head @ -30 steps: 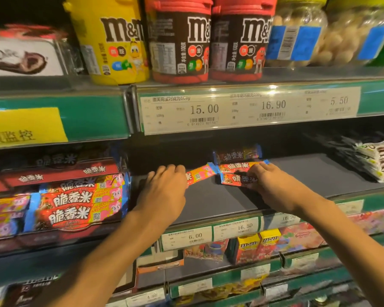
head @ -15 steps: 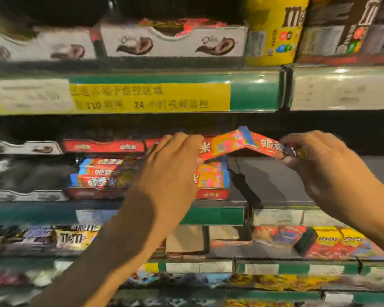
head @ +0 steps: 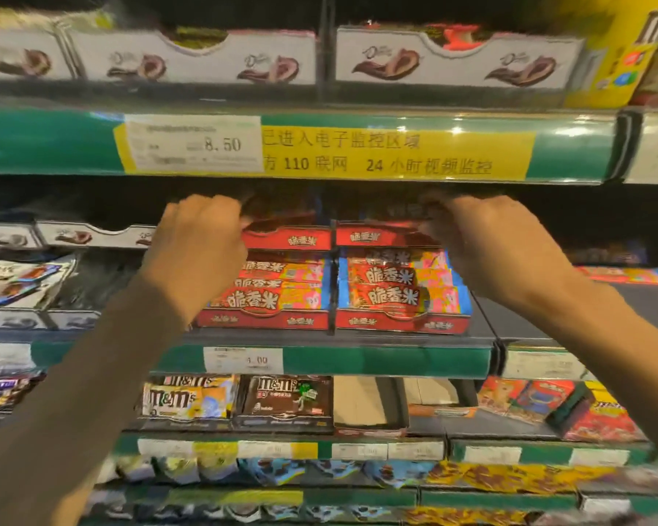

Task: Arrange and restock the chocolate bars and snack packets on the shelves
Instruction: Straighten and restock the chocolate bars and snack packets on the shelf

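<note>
Both hands at the top of the stacked red display boxes

My left hand [head: 202, 237] and right hand [head: 487, 237] curl over dim bars at twelve o'clock above the upper boxes [head: 373, 237]; the grip is too dark to tell. The bars' long axes run nine-to-three.

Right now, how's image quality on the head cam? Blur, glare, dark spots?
Head view: motion smear throughout, worst at the edges; small tag print is unreadable, though the price tag shows 8.50. Glare spots along the green shelf strip. Under that shelf is deep shadow, so what the left hand and right hand fingers hold is unclear. Wide-angle bowing bends shelf lines.
</note>
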Demonstrator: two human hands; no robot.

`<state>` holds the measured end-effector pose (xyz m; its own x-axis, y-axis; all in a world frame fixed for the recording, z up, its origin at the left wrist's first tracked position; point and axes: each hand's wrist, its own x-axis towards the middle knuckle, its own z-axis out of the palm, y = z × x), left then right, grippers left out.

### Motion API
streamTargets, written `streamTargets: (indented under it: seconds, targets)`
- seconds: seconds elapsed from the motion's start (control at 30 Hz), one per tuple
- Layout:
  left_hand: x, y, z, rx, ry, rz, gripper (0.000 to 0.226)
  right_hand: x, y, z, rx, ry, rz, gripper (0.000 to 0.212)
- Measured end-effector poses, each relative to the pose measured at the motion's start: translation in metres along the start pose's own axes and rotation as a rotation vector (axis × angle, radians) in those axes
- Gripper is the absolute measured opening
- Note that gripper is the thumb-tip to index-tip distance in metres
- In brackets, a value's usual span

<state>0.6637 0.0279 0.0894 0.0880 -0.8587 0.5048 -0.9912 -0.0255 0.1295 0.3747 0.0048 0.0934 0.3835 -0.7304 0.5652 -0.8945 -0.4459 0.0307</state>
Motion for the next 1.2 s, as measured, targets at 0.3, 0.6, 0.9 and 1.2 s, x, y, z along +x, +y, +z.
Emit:
streamTargets:
  seconds: [0.3,0.6,0.9,1.2]
  targets:
    - [0.029,0.008,-0.003,0.006,-0.294,-0.164,0.030,0.034,-0.018,0.013,0.003,-0.039,0.151,0.037]
    - [-0.003,0.003,0.015,-0.129,0.095,0.105,0.041,0.010,-0.033,0.022,0.018,0.045,0.059,0.036]
    - [-0.008,0.006,0.019,0.060,-0.083,0.146,0.062,0.005,-0.036,0.022,-0.042,-0.029,0.050,0.056]
    - [-0.002,0.008,0.016,0.139,-0.154,0.147,0.071,0.004,-0.035,0.018,-0.012,-0.060,0.035,0.051]
